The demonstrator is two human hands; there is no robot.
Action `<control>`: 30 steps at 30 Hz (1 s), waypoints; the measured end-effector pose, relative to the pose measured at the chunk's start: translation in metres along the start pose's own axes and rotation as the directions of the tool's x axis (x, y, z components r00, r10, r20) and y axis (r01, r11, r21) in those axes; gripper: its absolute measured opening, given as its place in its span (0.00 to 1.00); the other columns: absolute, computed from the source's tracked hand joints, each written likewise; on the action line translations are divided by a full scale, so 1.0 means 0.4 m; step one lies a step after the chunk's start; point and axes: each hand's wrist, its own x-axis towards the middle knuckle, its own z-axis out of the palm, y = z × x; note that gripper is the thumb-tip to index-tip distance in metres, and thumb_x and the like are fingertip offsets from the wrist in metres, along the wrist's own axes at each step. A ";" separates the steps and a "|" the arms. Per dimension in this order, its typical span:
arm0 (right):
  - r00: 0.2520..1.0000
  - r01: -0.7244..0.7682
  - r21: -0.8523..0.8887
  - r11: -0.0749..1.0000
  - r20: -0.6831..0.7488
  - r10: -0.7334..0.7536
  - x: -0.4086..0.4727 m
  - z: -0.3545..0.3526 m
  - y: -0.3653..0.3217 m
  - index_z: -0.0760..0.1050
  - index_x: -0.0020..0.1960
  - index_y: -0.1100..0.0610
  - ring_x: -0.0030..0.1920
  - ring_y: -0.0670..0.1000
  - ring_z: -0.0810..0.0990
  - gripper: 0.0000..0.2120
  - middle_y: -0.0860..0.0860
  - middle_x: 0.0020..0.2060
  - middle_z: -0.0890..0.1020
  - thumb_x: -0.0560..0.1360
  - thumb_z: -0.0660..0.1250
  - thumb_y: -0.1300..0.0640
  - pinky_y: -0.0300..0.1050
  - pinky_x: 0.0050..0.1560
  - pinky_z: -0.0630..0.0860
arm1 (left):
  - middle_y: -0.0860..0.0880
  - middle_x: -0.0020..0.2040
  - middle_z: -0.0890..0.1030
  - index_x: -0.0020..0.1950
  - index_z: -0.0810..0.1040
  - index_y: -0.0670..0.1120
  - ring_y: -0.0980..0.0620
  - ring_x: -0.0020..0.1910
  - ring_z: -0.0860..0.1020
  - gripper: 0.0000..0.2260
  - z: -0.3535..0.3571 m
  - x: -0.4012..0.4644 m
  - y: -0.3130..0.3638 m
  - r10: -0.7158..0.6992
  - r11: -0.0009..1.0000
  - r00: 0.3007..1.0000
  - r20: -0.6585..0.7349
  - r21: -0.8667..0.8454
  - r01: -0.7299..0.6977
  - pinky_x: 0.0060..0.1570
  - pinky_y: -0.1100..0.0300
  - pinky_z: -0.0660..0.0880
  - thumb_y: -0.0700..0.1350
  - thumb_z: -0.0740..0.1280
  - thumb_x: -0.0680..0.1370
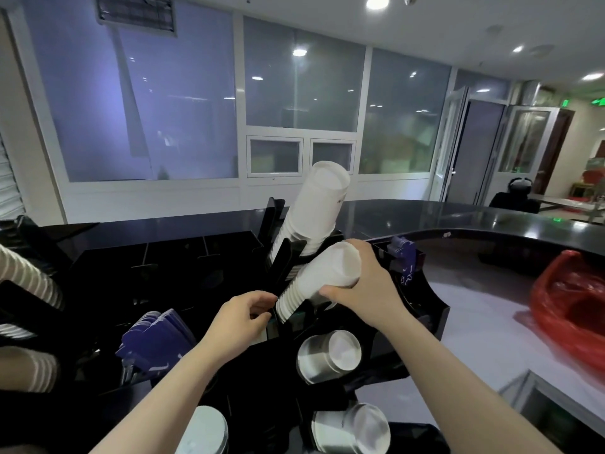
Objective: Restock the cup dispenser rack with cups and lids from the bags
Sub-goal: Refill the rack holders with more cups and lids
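The dark, glossy table (458,214) curved away beyond the person's fingers and swept round to their right, its edge bending toward a pale lower surface. On that surface, well to the right of the fingers, sat a red plastic bag (576,309), crumpled and slumped; what it held I could not tell.

Under and around both hands stood the black cup dispenser rack (196,257). Beyond the fingers its divided compartments were dark and looked unfilled. A tall stack of white cups (314,208) rose tilted from a slot just above the right hand (363,290). Below the fingers, nearer the person, three round openings showed cup stacks end-on (330,355), grey-white. To the left of the left hand (242,316) a compartment held purple sleeves (157,335) packed on edge, and a few more purple pieces (404,257) sat just right of the right hand. Far left, ribbed striped cups (29,276) jutted from the rack's side.

The right hand's fingers were wrapped round the top end of a short stack of white cups (314,283), held slanting, its lower end down in a slot between upright black dividers. The left hand's fingers (258,306) were curled, pinching the black divider edge just beside that stack's lower end.
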 end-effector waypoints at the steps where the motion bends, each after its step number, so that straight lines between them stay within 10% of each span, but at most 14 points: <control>1: 1.000 -0.016 0.021 1.000 0.003 0.016 0.000 -0.005 0.010 0.63 0.62 0.38 0.52 0.37 0.73 0.38 0.36 0.52 0.74 0.59 0.78 0.47 0.30 0.42 0.69 | 0.62 0.48 0.80 0.57 0.79 0.52 0.69 0.48 0.78 0.17 0.012 0.005 -0.001 0.007 0.999 1.000 0.006 -0.040 -0.007 0.47 0.76 0.71 0.33 0.65 0.75; 13: 0.870 -0.139 0.074 0.987 0.486 0.086 0.101 -0.072 0.095 0.78 0.58 0.54 0.55 0.47 0.80 0.21 0.49 0.51 0.84 0.67 0.77 0.65 0.43 0.61 0.74 | 0.60 0.49 0.84 0.51 0.79 0.57 0.63 0.51 0.80 0.20 0.081 0.063 0.065 -0.058 0.861 0.996 0.068 -0.501 0.085 0.44 0.74 0.72 0.36 0.63 0.66; 18: 0.789 -0.174 0.127 0.976 0.611 0.061 0.135 -0.061 0.102 0.79 0.56 0.53 0.54 0.46 0.81 0.20 0.50 0.51 0.84 0.67 0.75 0.67 0.37 0.56 0.76 | 0.47 0.53 0.84 0.54 0.81 0.59 0.43 0.53 0.80 0.25 0.093 0.051 0.076 -0.191 0.844 0.979 0.070 -0.498 0.200 0.48 0.54 0.70 0.38 0.63 0.63; 24: 0.726 -0.204 0.191 0.960 0.688 0.017 0.144 -0.048 0.120 0.80 0.54 0.49 0.55 0.44 0.81 0.18 0.47 0.51 0.84 0.67 0.76 0.64 0.36 0.52 0.76 | 0.51 0.47 0.85 0.57 0.81 0.50 0.62 0.38 0.81 0.24 0.107 0.058 0.087 -0.227 0.864 0.973 0.047 -0.452 0.224 0.27 0.74 0.68 0.27 0.60 0.70; 30: 0.725 -0.207 0.206 0.956 0.689 0.009 0.155 -0.041 0.127 0.81 0.53 0.49 0.57 0.46 0.80 0.22 0.47 0.52 0.84 0.60 0.78 0.56 0.48 0.64 0.72 | 0.49 0.47 0.84 0.58 0.79 0.42 0.64 0.36 0.80 0.25 0.113 0.054 0.084 -0.237 0.814 0.967 0.092 -0.525 0.250 0.28 0.75 0.69 0.23 0.55 0.69</control>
